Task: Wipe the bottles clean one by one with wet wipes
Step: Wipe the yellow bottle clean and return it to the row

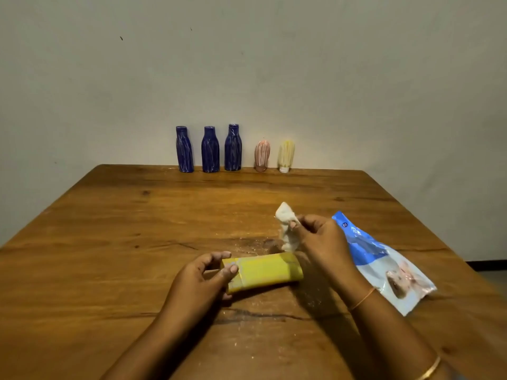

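Note:
A flat yellow bottle (267,271) lies on its side near the front middle of the wooden table (109,229). My left hand (204,275) holds its left end between thumb and fingers. Just above the bottle's right end, my right hand (319,239) pinches a crumpled white wet wipe (286,224). At the table's far edge stand three blue bottles (210,149) streaked with white, a pink bottle (262,156) and a pale yellow bottle (286,156), both cap down.
A blue and white wet wipe pack (384,261) lies flat on the table to the right of my right hand. White specks dust the wood around the yellow bottle. A plain wall rises right behind the row of bottles.

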Motion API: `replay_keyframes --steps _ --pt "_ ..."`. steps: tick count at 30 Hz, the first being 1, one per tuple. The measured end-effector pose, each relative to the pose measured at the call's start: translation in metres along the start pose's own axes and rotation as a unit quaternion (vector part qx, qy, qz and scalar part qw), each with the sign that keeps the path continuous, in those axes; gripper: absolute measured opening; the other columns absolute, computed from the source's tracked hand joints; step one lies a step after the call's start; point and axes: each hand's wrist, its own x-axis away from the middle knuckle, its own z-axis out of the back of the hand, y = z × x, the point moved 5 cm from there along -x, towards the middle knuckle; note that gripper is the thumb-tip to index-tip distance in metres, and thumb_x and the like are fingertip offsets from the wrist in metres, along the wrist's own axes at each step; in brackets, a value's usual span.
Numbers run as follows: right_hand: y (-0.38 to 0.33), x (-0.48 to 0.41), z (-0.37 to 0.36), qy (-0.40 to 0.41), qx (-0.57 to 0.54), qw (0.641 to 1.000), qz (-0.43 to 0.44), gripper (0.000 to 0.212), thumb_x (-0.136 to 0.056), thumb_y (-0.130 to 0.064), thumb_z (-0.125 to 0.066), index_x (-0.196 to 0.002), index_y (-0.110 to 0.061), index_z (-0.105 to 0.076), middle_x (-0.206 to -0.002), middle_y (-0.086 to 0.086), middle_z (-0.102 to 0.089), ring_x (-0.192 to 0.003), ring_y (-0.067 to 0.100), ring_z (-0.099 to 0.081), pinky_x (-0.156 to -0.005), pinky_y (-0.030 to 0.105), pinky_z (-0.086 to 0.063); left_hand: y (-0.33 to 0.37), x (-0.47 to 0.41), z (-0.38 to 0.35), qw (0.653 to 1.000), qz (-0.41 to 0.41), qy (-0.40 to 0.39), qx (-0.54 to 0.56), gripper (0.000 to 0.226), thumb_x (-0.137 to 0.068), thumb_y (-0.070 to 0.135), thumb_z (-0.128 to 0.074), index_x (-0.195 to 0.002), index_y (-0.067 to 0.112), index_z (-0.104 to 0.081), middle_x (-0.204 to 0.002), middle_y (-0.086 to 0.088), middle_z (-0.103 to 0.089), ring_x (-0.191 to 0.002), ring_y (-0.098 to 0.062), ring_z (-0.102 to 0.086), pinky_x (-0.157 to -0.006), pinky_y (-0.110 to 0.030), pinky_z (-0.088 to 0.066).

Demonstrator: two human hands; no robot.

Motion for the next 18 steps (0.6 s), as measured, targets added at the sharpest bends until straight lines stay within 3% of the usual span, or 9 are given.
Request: replay_keyframes --steps 4,6,9,11,14,18 --pt "0.009 0.022 -0.022 -0.007 0.190 0.978 0.089 0.015 -0.087 -0.014 -0.058 -0.077 -0.007 -0.066 -0.072 0.006 -0.067 -0.070 0.019 -0.060 -0.063 0.033 -0.043 -0.004 0.005 -0.003 0.997 0.011 -0.067 -0.043 0.064 -0.068 -0.007 -0.076 -0.120 0.023 -0.053 -0.085 -0.006 -0.073 -0.069 -0.008 -0.070 -0.055 -0.018 -0.053" --pt "0.008 0.033 -0.033 -0.016 0.239 0.963 0.123 0.015 -0.086 -0.013 -0.054 -0.088 -0.009 -0.068 -0.084 0.006 -0.070 -0.079 0.022 -0.063 -0.069 0.034 -0.046 -0.006 0.004 -0.002 0.996 0.002 -0.070 -0.049 0.076 -0.067 -0.012 -0.074 -0.128 0.024 -0.046 -0.086 -0.007 -0.073 -0.076 -0.010 -0.072 -0.061 -0.021 -0.056" --pt "-0.002 0.050 -0.050 -0.028 0.235 0.958 0.164 0.031 -0.087 -0.009 -0.048 -0.114 -0.014 -0.064 -0.110 0.006 -0.068 -0.101 0.020 -0.061 -0.086 0.024 -0.041 -0.009 0.004 -0.004 0.998 -0.004 -0.055 -0.014 0.071 -0.069 -0.016 -0.070 -0.125 0.022 -0.049 -0.094 -0.012 -0.072 -0.083 -0.019 -0.072 -0.069 -0.034 -0.060" --pt "-0.008 0.065 -0.068 -0.071 0.215 0.956 0.188 0.044 -0.087 -0.009 -0.040 -0.128 -0.014 -0.054 -0.128 0.006 -0.058 -0.120 0.018 -0.051 -0.102 0.017 -0.031 -0.009 0.005 -0.006 0.997 -0.042 -0.044 -0.046 0.065 -0.071 -0.011 -0.072 -0.119 0.029 -0.055 -0.102 -0.002 -0.071 -0.089 -0.013 -0.070 -0.077 -0.032 -0.059" --pt "-0.007 0.081 -0.092 -0.141 0.226 0.933 0.242 0.058 -0.078 -0.012 -0.028 -0.132 -0.008 -0.050 -0.140 0.012 -0.046 -0.133 0.022 -0.038 -0.113 0.032 -0.011 -0.004 0.005 -0.002 0.984 -0.118 -0.019 -0.133 0.062 -0.070 -0.003 -0.074 -0.104 0.045 -0.055 -0.112 0.013 -0.064 -0.097 0.002 -0.063 -0.087 -0.027 -0.054" --pt "0.009 0.066 -0.076 -0.135 0.248 0.929 0.239 0.056 -0.079 -0.012 -0.031 -0.131 -0.008 -0.050 -0.138 0.011 -0.047 -0.130 0.023 -0.042 -0.112 0.040 -0.021 -0.010 0.004 -0.001 0.990 -0.101 -0.028 -0.097 0.065 -0.068 -0.005 -0.076 -0.115 0.035 -0.058 -0.103 0.000 -0.068 -0.089 -0.012 -0.069 -0.076 -0.031 -0.058"
